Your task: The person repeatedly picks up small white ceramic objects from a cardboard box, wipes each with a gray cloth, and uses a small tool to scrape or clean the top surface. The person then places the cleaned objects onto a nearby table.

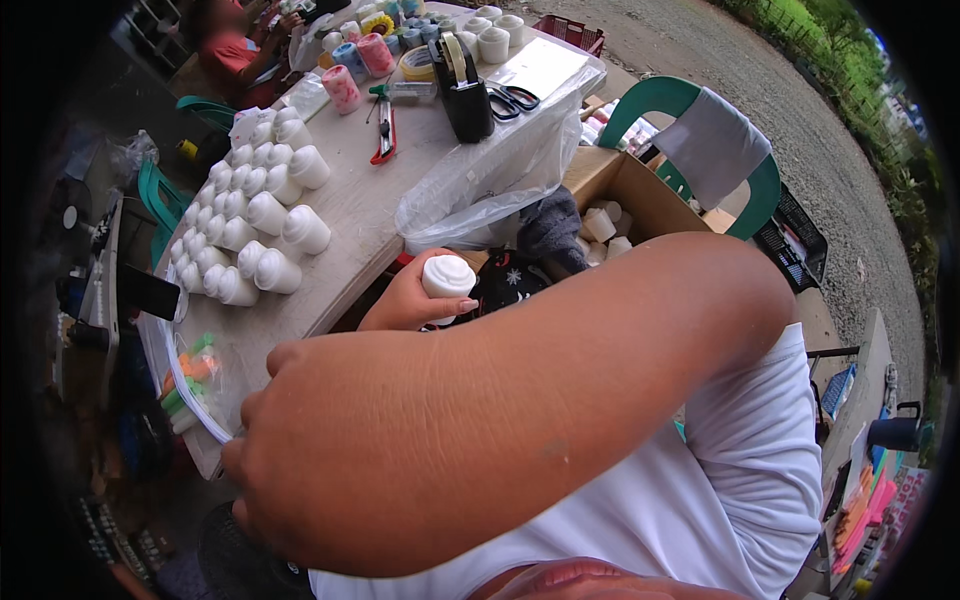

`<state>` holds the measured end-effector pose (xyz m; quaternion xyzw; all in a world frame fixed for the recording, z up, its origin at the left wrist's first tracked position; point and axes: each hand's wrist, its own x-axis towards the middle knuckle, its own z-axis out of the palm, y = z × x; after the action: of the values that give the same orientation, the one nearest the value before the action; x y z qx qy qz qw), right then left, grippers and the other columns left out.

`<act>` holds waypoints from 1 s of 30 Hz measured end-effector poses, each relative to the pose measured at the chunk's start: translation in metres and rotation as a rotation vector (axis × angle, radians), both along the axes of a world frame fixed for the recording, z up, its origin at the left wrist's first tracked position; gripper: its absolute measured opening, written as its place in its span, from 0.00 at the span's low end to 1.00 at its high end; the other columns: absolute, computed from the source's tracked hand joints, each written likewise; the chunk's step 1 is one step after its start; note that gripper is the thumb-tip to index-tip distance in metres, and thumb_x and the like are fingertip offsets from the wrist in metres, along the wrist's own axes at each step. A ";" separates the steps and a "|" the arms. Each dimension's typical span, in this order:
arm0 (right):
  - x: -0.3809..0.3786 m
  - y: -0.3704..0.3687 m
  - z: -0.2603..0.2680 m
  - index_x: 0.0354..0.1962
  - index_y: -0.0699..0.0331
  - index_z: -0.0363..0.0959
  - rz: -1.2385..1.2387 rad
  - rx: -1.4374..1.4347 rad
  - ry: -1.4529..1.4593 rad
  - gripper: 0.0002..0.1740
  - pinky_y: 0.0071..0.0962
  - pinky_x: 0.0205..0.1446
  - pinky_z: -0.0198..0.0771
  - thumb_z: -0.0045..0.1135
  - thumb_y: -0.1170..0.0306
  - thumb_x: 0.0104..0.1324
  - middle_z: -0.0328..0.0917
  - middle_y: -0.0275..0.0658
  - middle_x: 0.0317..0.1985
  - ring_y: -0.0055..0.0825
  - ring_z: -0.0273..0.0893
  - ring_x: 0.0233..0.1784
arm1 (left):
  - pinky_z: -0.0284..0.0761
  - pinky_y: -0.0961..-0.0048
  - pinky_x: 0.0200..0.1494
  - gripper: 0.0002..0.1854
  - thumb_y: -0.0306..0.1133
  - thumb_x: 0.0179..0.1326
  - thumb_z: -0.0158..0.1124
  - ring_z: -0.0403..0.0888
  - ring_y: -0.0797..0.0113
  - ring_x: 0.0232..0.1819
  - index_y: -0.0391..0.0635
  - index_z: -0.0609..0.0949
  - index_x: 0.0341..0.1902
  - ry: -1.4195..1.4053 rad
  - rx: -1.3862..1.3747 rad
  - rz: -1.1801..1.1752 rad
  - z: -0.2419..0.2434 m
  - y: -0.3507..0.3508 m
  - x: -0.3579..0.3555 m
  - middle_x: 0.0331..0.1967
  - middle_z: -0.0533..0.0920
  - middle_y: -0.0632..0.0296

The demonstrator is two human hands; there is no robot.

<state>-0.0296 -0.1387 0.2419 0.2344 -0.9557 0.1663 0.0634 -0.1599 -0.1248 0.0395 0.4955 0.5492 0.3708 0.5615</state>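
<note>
My left hand (401,300) grips a white candle (448,275) with a moulded, swirled top, its thumb along the near side. The candle is upright beside the table edge, above my lap. My right forearm crosses close in front of the camera, hiding my left wrist. At its end, my right hand (277,450) shows only its back and knuckles; its fingers and anything in them are hidden. Several similar white candles (268,214) stand in rows on the table (352,202) to the left. Beyond my right knuckles lies a clear bag of orange and green pieces (196,367).
A tape dispenser (461,90), scissors (513,101), a utility knife (385,131) and red-and-white candles (342,88) occupy the table's far part. Right of it are an open cardboard box (645,184) with white pieces and a green chair (757,199). Another person (240,64) sits across the table.
</note>
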 end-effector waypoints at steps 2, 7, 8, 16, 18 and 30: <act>0.015 -0.010 0.004 0.37 0.62 0.76 -0.026 0.079 0.029 0.12 0.39 0.40 0.74 0.54 0.66 0.56 0.78 0.40 0.33 0.41 0.79 0.40 | 0.73 0.73 0.50 0.35 0.37 0.42 0.79 0.76 0.74 0.45 0.42 0.71 0.54 -0.025 -0.012 -0.059 -0.003 0.009 0.011 0.42 0.78 0.64; 0.018 0.050 0.014 0.38 0.59 0.78 -0.378 0.096 0.161 0.12 0.36 0.41 0.74 0.55 0.65 0.56 0.79 0.38 0.34 0.39 0.79 0.40 | 0.72 0.74 0.50 0.35 0.34 0.42 0.79 0.75 0.75 0.46 0.43 0.71 0.54 0.082 0.037 -0.163 -0.018 0.001 0.022 0.42 0.78 0.66; 0.011 0.049 0.014 0.38 0.58 0.78 -0.376 0.072 0.200 0.12 0.36 0.41 0.74 0.55 0.65 0.56 0.79 0.38 0.34 0.38 0.80 0.40 | 0.72 0.74 0.50 0.36 0.36 0.41 0.79 0.75 0.75 0.45 0.42 0.71 0.54 0.051 0.019 -0.154 -0.022 -0.003 0.021 0.42 0.78 0.65; 0.022 0.034 -0.020 0.40 0.54 0.79 -0.422 -0.041 0.221 0.13 0.36 0.41 0.75 0.58 0.64 0.56 0.81 0.37 0.35 0.39 0.80 0.41 | 0.75 0.74 0.48 0.33 0.32 0.43 0.78 0.76 0.75 0.44 0.42 0.71 0.54 0.261 0.167 -0.049 -0.069 -0.006 0.004 0.44 0.78 0.63; 0.057 0.109 -0.072 0.43 0.60 0.77 -0.738 -0.168 0.046 0.16 0.38 0.45 0.73 0.58 0.62 0.59 0.80 0.44 0.37 0.44 0.79 0.42 | 0.76 0.76 0.48 0.31 0.27 0.45 0.76 0.76 0.77 0.44 0.45 0.71 0.53 -0.049 0.070 0.023 -0.034 0.003 0.018 0.44 0.77 0.66; 0.109 0.162 -0.328 0.63 0.41 0.64 -1.355 0.166 -0.192 0.30 0.54 0.73 0.39 0.56 0.55 0.62 0.44 0.42 0.73 0.48 0.38 0.76 | 0.77 0.75 0.47 0.34 0.26 0.43 0.78 0.76 0.75 0.44 0.45 0.69 0.54 -0.188 0.077 0.111 -0.070 0.053 0.047 0.42 0.77 0.66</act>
<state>0.0797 0.0230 -0.0863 -0.4263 -0.9024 0.0364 0.0505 -0.1125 -0.0717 -0.0309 0.4488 0.5060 0.4669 0.5696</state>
